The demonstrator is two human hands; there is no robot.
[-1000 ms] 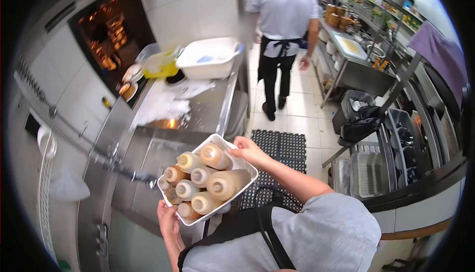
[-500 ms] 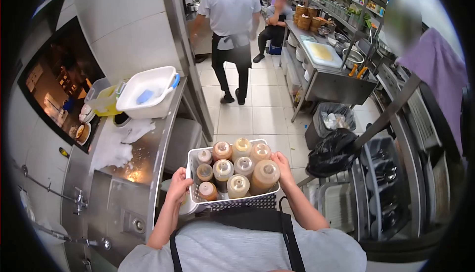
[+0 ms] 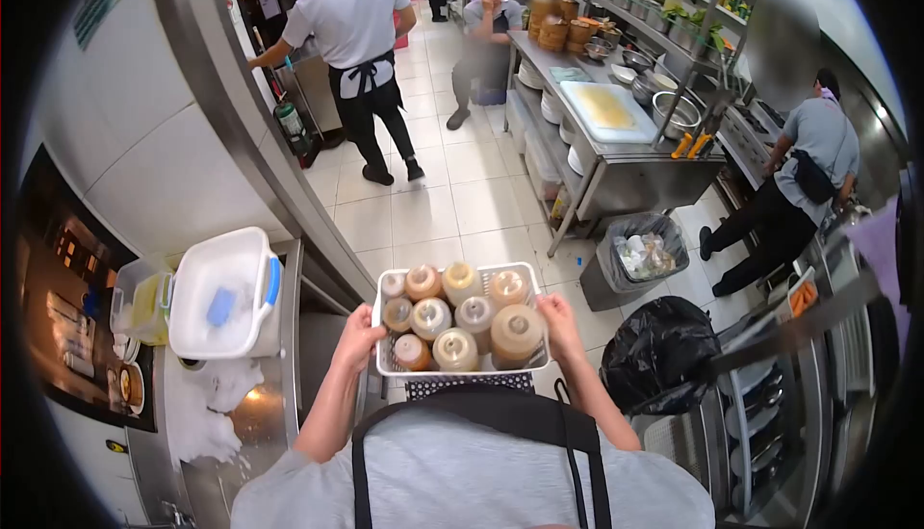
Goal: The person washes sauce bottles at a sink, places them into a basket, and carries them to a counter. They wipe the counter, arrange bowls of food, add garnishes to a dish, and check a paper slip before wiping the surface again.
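I carry a white plastic basket (image 3: 460, 369) in front of my chest. It is full of several squeeze bottles (image 3: 456, 315) of tan and brown sauce, standing upright. My left hand (image 3: 357, 336) grips the basket's left rim. My right hand (image 3: 559, 328) grips its right rim. Below the basket my grey shirt and black apron straps fill the bottom of the head view.
A steel counter at my left carries a white tub (image 3: 221, 293) with a blue sponge and a wet cloth. A black bin bag (image 3: 657, 349) and an open waste bin (image 3: 640, 255) stand at my right. Three other people (image 3: 358, 38) work along the tiled aisle by a prep table (image 3: 616, 139).
I have turned away from the sink and counter toward the aisle with the basket, now level before me. The person in the white shirt has walked farther off.
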